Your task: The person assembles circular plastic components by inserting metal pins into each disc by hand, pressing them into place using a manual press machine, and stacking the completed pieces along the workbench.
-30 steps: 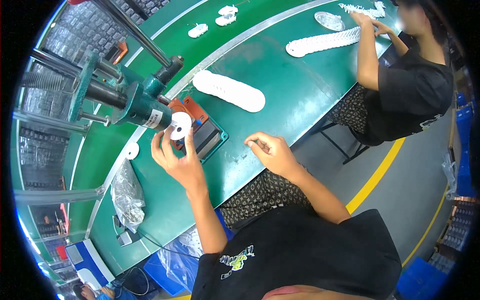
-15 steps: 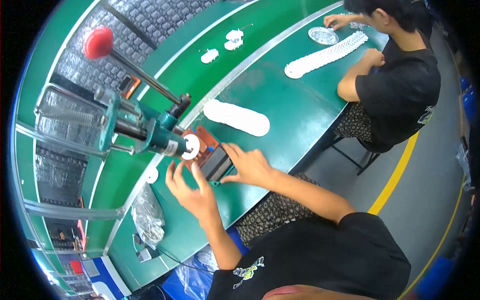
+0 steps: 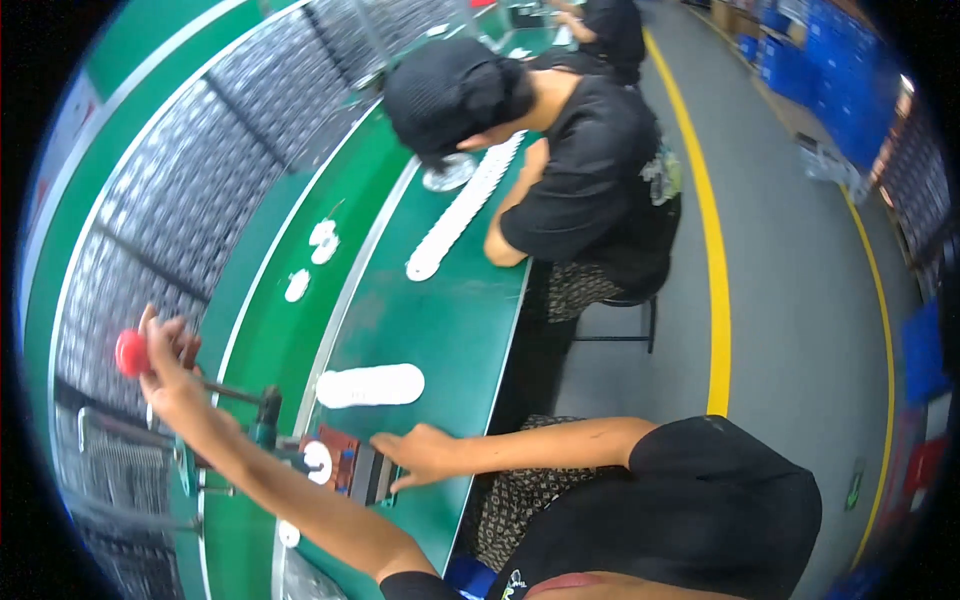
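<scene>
My left hand (image 3: 172, 375) is closed round the red ball knob (image 3: 131, 353) at the end of the lever of a green hand press (image 3: 264, 425). My left forearm crosses in front of part of the press. Under the press head lies a white disc (image 3: 318, 462) on a reddish-brown fixture (image 3: 340, 452) with a grey block. My right hand (image 3: 425, 455) grips the block's near end, with thumb and fingers at its two corners. Just beyond the fixture is a fanned row of white discs (image 3: 370, 386).
A co-worker (image 3: 600, 180) sits farther along the green bench (image 3: 450, 330), beside a long row of white parts (image 3: 465, 212) and a round tray (image 3: 450, 172). Several white pieces (image 3: 323, 240) lie on the green strip at left. Another white disc (image 3: 289, 534) and a plastic bag (image 3: 305, 580) lie nearer.
My left hand has left the disc and fixture and taken hold of the red knob. My right hand stays at the fixture. The view has turned, and the co-worker bends lower.
</scene>
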`<move>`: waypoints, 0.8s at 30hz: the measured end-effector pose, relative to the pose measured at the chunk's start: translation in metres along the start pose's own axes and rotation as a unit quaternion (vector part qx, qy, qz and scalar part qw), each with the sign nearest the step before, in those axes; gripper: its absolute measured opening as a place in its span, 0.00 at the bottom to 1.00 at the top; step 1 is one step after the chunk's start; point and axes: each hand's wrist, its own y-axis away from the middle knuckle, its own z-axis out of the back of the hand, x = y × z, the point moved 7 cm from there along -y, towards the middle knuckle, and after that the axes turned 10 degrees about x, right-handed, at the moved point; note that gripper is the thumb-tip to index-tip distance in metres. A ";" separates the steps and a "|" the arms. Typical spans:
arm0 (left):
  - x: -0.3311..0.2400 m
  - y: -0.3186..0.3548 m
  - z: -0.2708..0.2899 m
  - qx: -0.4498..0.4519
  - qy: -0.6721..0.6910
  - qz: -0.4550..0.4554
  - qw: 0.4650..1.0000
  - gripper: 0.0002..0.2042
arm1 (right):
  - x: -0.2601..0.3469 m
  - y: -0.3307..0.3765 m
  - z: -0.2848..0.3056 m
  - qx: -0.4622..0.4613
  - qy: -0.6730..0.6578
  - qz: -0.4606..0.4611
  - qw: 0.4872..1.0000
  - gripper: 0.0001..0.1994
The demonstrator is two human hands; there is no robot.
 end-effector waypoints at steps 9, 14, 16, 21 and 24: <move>0.015 0.003 0.005 0.021 0.006 -0.009 1.000 0.20 | 0.001 0.002 0.002 -0.031 -0.015 0.028 0.999 0.44; -0.009 0.152 -0.048 -0.050 -0.702 -0.298 0.645 0.11 | -0.002 0.004 0.001 -0.068 -0.002 0.030 0.997 0.42; -0.008 0.201 -0.048 0.197 -0.328 -0.444 0.810 0.09 | -0.010 0.002 0.000 -0.084 -0.088 0.000 0.993 0.42; 0.001 0.138 -0.014 0.210 -0.298 -0.258 0.895 0.16 | -0.007 -0.003 -0.009 -0.054 0.007 0.012 0.998 0.45; -0.008 0.089 0.019 0.131 -0.008 -0.103 0.986 0.20 | -0.004 -0.002 -0.002 -0.065 0.043 -0.003 0.997 0.45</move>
